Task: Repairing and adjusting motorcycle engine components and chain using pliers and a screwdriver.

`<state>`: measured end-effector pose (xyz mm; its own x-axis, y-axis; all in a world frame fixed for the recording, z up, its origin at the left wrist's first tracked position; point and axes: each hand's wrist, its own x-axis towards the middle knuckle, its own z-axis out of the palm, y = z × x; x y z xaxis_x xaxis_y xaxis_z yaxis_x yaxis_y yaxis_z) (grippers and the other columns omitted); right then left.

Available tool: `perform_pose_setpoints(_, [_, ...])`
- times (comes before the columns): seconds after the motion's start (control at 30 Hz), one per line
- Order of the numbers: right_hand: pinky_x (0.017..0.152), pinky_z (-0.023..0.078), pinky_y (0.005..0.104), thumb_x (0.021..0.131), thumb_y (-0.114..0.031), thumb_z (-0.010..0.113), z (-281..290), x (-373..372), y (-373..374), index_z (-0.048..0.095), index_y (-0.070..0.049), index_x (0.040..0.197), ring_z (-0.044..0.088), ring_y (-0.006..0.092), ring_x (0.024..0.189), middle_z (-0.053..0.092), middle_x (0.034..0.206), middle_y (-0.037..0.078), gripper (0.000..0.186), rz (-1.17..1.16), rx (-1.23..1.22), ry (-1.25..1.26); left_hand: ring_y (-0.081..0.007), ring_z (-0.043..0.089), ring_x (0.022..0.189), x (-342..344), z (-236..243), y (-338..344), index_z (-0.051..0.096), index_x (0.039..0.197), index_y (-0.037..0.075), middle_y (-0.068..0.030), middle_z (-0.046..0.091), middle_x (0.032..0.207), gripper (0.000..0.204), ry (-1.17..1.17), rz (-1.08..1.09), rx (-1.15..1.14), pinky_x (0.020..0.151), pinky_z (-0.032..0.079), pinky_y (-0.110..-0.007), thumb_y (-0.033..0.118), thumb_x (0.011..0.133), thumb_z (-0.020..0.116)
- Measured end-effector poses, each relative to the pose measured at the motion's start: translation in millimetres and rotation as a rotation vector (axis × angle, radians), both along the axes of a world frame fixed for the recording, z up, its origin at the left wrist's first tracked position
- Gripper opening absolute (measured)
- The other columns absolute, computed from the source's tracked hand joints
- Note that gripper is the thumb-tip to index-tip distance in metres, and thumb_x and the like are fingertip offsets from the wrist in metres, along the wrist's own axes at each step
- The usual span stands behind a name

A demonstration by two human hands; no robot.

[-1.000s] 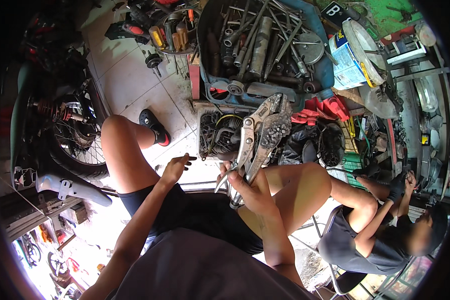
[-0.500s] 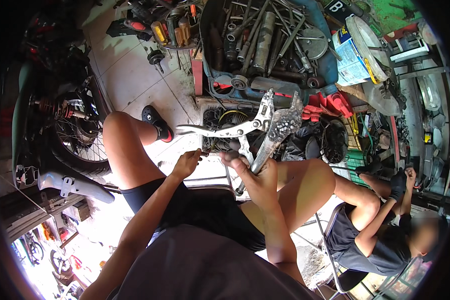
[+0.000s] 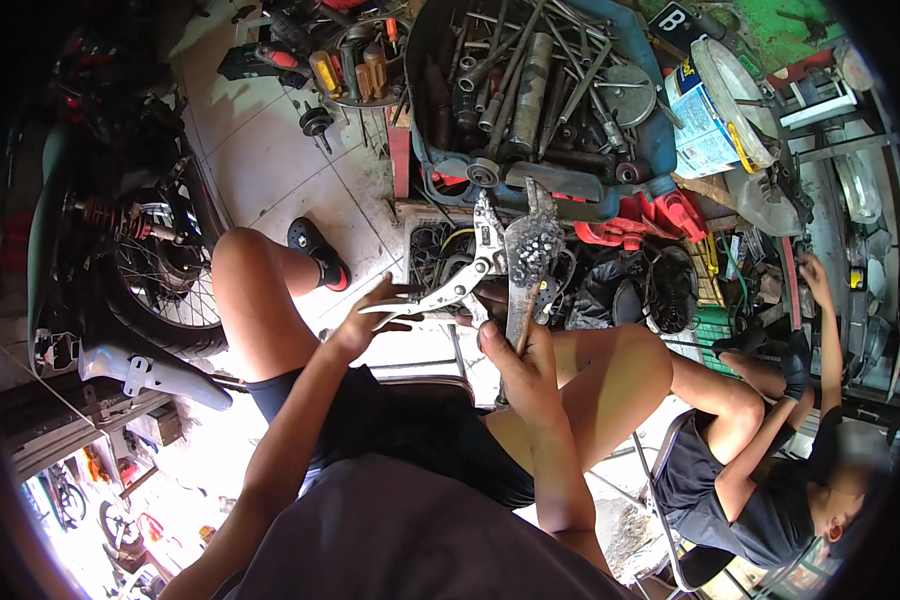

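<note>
A pair of worn locking pliers (image 3: 518, 300) stands upright in front of me, its lower handle closed in my right hand (image 3: 530, 375). One side of its head is dark and crusted with pale lumps; the other jaw is bare silver. The silver lever (image 3: 420, 303) sticks out to the left, swung away from the body. My left hand (image 3: 362, 325) is at the lever's tip, fingers spread apart and partly behind it. Whether the fingers touch the lever I cannot tell. The right fingers are mostly hidden behind the handle.
Beyond the pliers stands a blue bin (image 3: 610, 190) heaped with wrenches and rods, a white bucket (image 3: 705, 110) beside it. Screwdrivers (image 3: 370, 72) stand at far left. A motorcycle wheel (image 3: 165, 270) is on the left. Another person (image 3: 760, 470) sits at lower right.
My right hand has brought the pliers leftward and turned them more upright. My left hand has spread from a pinch and moved up to the lever. The other person's arm has reached outward.
</note>
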<state>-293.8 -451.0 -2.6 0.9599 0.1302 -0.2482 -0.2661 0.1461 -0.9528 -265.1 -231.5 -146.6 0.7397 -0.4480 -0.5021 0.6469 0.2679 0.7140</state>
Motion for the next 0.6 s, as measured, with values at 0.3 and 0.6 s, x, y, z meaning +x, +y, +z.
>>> perform_pose_setpoints(0.3, [0.075, 0.041, 0.027, 0.091, -0.017, 0.06, 4.1, 2.3, 4.2, 0.056, 0.003, 0.114, 0.051, 0.0113, 0.081, 0.059, 0.089, 0.005, 0.031, 0.115, -0.171, -0.023, -0.0258, 0.039, 0.131, 29.7, 97.6, -19.0, 0.032, 0.143, 0.0, -0.0188, 0.039, 0.143, 0.071, -0.25, -0.292, 0.226, 0.11, 0.028, -0.033, 0.055, 0.099, 0.022])
perform_pose_setpoints(0.6, [0.103, 0.035, 0.0367, 0.086, -0.022, 0.065, -3.6, 3.2, 12.1, 0.06, 0.005, 0.114, 0.042, 0.0354, 0.13, 0.036, 0.143, 0.027, 0.039, 0.226, -0.332, -0.169, -0.0206, 0.043, 0.127, -3.0, 124.1, -29.8, 0.032, 0.141, -0.004, -0.015, 0.043, 0.14, 0.067, 0.072, 0.009, 0.067, 0.11, 0.029, -0.031, 0.047, 0.102, 0.013])
